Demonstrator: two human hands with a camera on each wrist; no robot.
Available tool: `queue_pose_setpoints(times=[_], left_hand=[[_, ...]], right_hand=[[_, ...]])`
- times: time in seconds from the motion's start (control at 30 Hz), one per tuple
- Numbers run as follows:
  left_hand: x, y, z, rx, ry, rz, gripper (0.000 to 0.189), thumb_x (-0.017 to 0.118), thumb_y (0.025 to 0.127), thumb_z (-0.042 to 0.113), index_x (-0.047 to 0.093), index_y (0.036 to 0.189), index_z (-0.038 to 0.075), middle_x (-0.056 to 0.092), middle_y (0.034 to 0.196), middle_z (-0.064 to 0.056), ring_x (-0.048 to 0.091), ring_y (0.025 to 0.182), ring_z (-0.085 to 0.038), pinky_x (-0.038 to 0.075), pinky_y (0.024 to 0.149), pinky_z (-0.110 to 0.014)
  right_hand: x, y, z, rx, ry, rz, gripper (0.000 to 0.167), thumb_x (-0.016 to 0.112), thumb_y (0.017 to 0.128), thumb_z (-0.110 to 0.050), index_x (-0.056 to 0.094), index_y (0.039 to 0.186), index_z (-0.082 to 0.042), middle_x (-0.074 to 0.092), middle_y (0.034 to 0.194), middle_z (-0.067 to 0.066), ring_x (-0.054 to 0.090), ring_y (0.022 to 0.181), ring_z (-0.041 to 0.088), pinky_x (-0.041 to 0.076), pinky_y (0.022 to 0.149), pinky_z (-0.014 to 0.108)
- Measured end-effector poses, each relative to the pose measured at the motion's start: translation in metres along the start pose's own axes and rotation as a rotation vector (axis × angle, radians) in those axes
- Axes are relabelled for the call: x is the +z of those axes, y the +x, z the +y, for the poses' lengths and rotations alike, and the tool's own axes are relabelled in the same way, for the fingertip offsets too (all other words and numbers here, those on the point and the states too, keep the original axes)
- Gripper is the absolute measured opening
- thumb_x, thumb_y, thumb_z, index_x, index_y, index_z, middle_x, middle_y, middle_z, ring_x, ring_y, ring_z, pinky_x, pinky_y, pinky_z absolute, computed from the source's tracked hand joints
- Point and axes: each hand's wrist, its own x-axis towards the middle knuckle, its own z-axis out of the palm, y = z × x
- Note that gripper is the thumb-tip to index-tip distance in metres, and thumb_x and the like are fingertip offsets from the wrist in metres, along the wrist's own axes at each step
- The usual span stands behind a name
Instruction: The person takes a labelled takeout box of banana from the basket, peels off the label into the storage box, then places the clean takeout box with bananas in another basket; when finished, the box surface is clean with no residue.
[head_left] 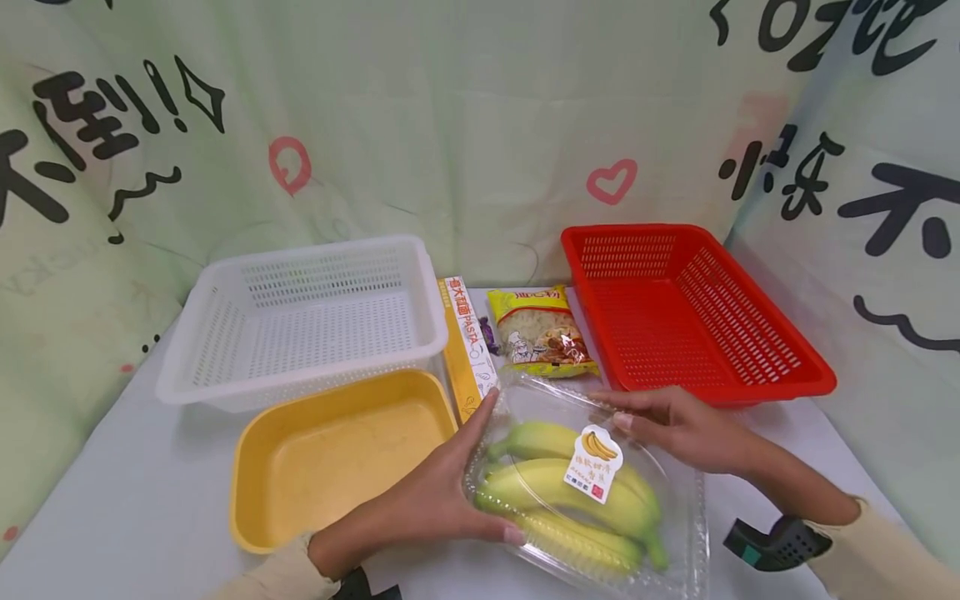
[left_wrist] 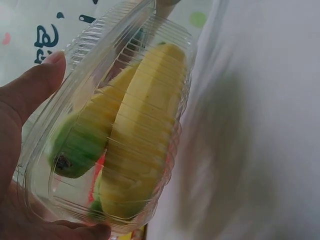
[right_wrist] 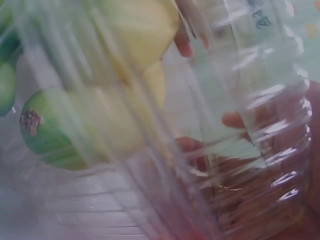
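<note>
A clear plastic clamshell box [head_left: 686,554] of bananas [head_left: 555,483], with a banana-printed label [head_left: 593,463] on its lid, is between my two hands at the front of the table. My left hand [head_left: 442,487] grips its left side, thumb along the near part and fingers toward the far corner. At the far right edge, my right hand [head_left: 686,429] holds the box with thumb over the lid. The left wrist view shows the ribbed wall [left_wrist: 182,115] tilted, with a shadow on the white tabletop beside it. Fingers [right_wrist: 245,122] show blurred through the plastic in the right wrist view.
A white basket [head_left: 435,333] stands back left, a yellow bin [head_left: 247,500] in front of it. The red basket [head_left: 810,379] is at back right. Between them lie a pasta box [head_left: 465,333], a small purple packet [head_left: 488,335] and a yellow food bag [head_left: 542,332].
</note>
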Motion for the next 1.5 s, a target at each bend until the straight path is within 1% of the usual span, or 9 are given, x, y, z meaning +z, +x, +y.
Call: queue_pose_setpoints(times=[0.1, 0.33, 0.53, 0.63, 0.87, 1.03, 1.2, 1.4, 1.5], left_hand=[[0.005, -0.001, -0.004, 0.012, -0.006, 0.015, 0.133, 0.092, 0.060, 0.042, -0.002, 0.153, 0.045, 0.017, 0.159, 0.004, 0.020, 0.142, -0.017, 0.023, 0.111, -0.052], [0.018, -0.001, -0.012, 0.050, -0.006, 0.036, 0.135, 0.092, 0.061, 0.041, -0.005, 0.154, 0.041, 0.002, 0.160, 0.009, 0.012, 0.144, -0.017, 0.020, 0.112, -0.052], [0.023, -0.002, -0.017, 0.056, -0.031, 0.041, 0.135, 0.093, 0.061, 0.039, -0.003, 0.156, 0.034, 0.002, 0.161, 0.008, 0.011, 0.144, -0.016, 0.018, 0.113, -0.049], [0.025, -0.002, -0.020, 0.075, -0.021, 0.048, 0.136, 0.093, 0.061, 0.040, -0.004, 0.156, 0.032, 0.003, 0.161, 0.009, 0.010, 0.145, -0.017, 0.019, 0.112, -0.052], [0.032, -0.003, -0.025, 0.078, 0.011, 0.054, 0.136, 0.090, 0.062, 0.046, -0.008, 0.155, 0.033, -0.002, 0.162, 0.005, 0.006, 0.145, -0.019, 0.017, 0.112, -0.054], [0.034, -0.006, -0.028, 0.077, 0.035, 0.061, 0.136, 0.089, 0.062, 0.049, -0.010, 0.155, 0.033, -0.003, 0.162, 0.003, 0.008, 0.145, -0.021, 0.020, 0.111, -0.055], [0.035, -0.006, -0.032, 0.094, 0.060, 0.069, 0.137, 0.087, 0.063, 0.051, -0.012, 0.155, 0.031, -0.003, 0.162, 0.002, 0.009, 0.145, -0.023, 0.021, 0.110, -0.056], [0.038, -0.007, -0.035, 0.083, 0.047, 0.074, 0.135, 0.087, 0.063, 0.052, -0.012, 0.154, 0.034, -0.003, 0.163, 0.002, 0.010, 0.145, -0.024, 0.023, 0.109, -0.057], [0.038, -0.006, -0.035, 0.091, 0.046, 0.084, 0.135, 0.087, 0.063, 0.052, -0.011, 0.155, 0.034, -0.003, 0.163, 0.003, 0.010, 0.145, -0.024, 0.024, 0.108, -0.059]], right_hand=[[0.002, -0.001, 0.002, 0.031, -0.005, -0.005, 0.043, 0.056, 0.099, -0.014, 0.051, 0.141, -0.004, 0.059, 0.132, 0.016, 0.062, 0.109, 0.015, 0.056, 0.080, 0.030], [0.004, -0.001, 0.009, 0.041, -0.035, 0.002, 0.041, 0.057, 0.099, -0.015, 0.055, 0.137, -0.002, 0.057, 0.133, 0.018, 0.061, 0.107, 0.018, 0.056, 0.081, 0.028], [0.007, -0.001, 0.017, 0.057, -0.039, -0.008, 0.040, 0.057, 0.099, -0.016, 0.055, 0.137, -0.003, 0.057, 0.134, 0.017, 0.059, 0.108, 0.020, 0.054, 0.083, 0.027], [0.007, 0.000, 0.019, 0.055, -0.046, -0.005, 0.040, 0.057, 0.099, -0.017, 0.056, 0.137, -0.005, 0.057, 0.134, 0.014, 0.058, 0.110, 0.020, 0.054, 0.084, 0.027], [0.008, 0.000, 0.026, 0.050, -0.070, -0.011, 0.040, 0.058, 0.099, -0.018, 0.057, 0.137, -0.008, 0.057, 0.136, 0.011, 0.057, 0.114, 0.017, 0.051, 0.087, 0.024], [0.010, 0.003, 0.032, 0.033, -0.062, -0.025, 0.040, 0.058, 0.099, -0.017, 0.056, 0.138, -0.008, 0.056, 0.137, 0.011, 0.057, 0.112, 0.018, 0.050, 0.088, 0.023], [0.010, 0.002, 0.030, 0.046, -0.080, -0.014, 0.041, 0.059, 0.098, -0.018, 0.056, 0.138, -0.008, 0.057, 0.135, 0.012, 0.057, 0.109, 0.018, 0.053, 0.086, 0.025], [0.008, -0.003, 0.024, 0.091, -0.155, 0.031, 0.041, 0.061, 0.097, -0.023, 0.059, 0.136, -0.011, 0.058, 0.134, 0.010, 0.054, 0.116, 0.029, 0.055, 0.084, 0.033], [0.004, -0.007, 0.018, 0.102, -0.179, 0.051, 0.041, 0.061, 0.097, -0.025, 0.060, 0.135, -0.012, 0.060, 0.132, 0.009, 0.057, 0.113, 0.028, 0.056, 0.081, 0.032]])
